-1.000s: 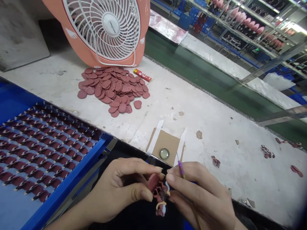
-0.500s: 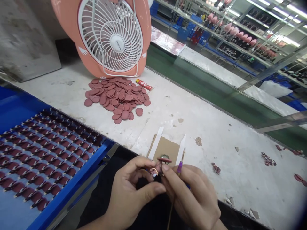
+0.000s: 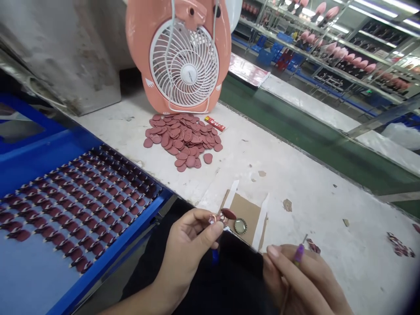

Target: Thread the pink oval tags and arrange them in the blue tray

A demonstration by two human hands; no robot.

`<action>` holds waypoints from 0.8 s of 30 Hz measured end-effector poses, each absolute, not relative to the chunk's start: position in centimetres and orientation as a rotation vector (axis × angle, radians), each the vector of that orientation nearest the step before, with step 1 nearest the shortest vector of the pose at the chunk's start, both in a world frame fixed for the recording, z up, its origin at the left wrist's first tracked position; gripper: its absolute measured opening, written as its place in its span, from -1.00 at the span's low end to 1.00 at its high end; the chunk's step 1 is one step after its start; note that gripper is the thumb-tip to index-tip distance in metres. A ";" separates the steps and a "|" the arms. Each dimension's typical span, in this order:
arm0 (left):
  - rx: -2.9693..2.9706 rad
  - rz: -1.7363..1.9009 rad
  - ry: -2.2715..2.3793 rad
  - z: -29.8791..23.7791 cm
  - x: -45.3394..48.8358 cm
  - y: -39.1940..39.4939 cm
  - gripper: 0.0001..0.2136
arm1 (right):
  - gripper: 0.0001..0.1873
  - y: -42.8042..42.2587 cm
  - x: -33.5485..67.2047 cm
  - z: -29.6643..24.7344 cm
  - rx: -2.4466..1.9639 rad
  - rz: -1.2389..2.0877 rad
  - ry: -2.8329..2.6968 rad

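My left hand pinches a small pinkish figure with an orange-gold bit, and a maroon oval disc sticks out at its far side. Much of the figure is hidden by the fingers. My right hand, apart from it at the lower right, holds a thin brush-like tool with a purple collar and a fine tip pointing up. Just beyond the left fingers lies a cardboard piece with white strips along two sides. On it sits a crimped bottle cap, open side up.
A pile of maroon oval discs lies before an orange fan. Beside it is a small red-yellow packet. At left, a blue tray carries rows of dark-and-maroon pieces. Patterned scraps lie at right on the white tabletop.
My right hand has drawn away from the left, down and to the right, with the tool still in it. The bottle cap is now uncovered. The camera view has shifted.
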State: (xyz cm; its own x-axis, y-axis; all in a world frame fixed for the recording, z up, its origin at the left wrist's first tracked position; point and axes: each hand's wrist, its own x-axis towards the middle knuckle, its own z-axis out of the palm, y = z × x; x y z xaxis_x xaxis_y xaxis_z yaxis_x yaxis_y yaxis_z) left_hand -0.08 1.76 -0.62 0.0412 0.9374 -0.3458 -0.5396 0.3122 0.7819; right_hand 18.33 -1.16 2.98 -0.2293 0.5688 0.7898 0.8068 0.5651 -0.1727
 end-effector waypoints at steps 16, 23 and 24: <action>0.361 0.971 0.920 0.7 -2.4 1.3 -0.75 | -0.78 0.4 15.4 2.2 -1.136 0.282 -1.837; 0.744 1.101 1.200 -0.3 -3.4 0.9 -0.82 | -0.85 -0.3 15.8 1.8 -1.290 0.464 -1.719; 0.831 1.137 1.336 -0.7 -4.4 0.9 -0.79 | -0.87 -0.5 16.2 1.7 -1.340 0.432 -1.689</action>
State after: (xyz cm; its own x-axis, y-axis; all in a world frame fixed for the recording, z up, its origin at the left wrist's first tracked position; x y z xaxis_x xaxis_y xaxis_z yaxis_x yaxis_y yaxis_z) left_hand -4.36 0.92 -0.73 -0.1123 0.9473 -0.3000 -0.1443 0.2832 0.9482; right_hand 16.18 -0.51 1.66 0.0021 0.9022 0.4313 0.5841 0.3490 -0.7329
